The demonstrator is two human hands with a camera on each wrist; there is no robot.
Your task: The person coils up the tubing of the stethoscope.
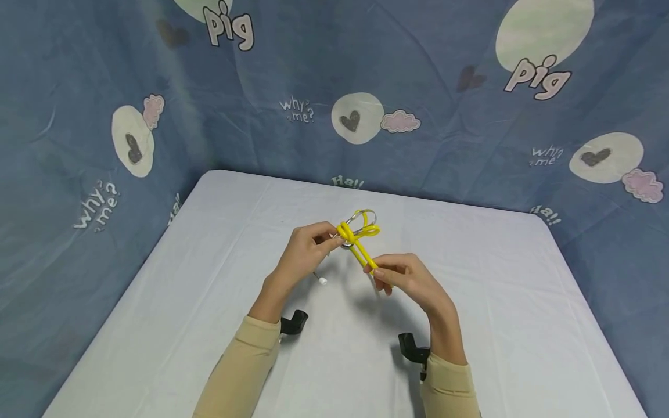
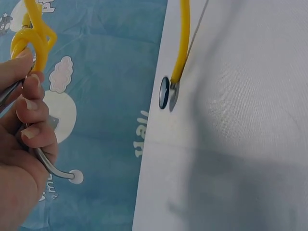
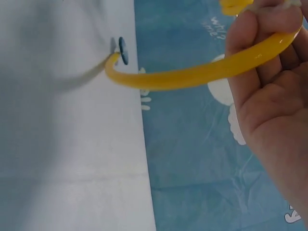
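Note:
Both hands hold a stethoscope with yellow tubing (image 1: 370,259) over the table. My left hand (image 1: 303,255) grips its metal ear tubes beside the spot where the tubing is looped round on itself. One ear tube (image 2: 53,170) comes out below the curled fingers in the left wrist view, tipped with a white earpiece (image 2: 76,176). Lower and to the right, my right hand (image 1: 413,281) pinches the doubled tubing between thumb and fingers. From there the tubing curves away to the round chest piece (image 3: 123,50), which hangs close over the white cloth.
A white cloth covers the table (image 1: 522,302). Behind it and at the left hangs a blue curtain (image 1: 292,52) printed with words and clouds. Black wrist mounts (image 1: 295,323) stick out from both sleeves.

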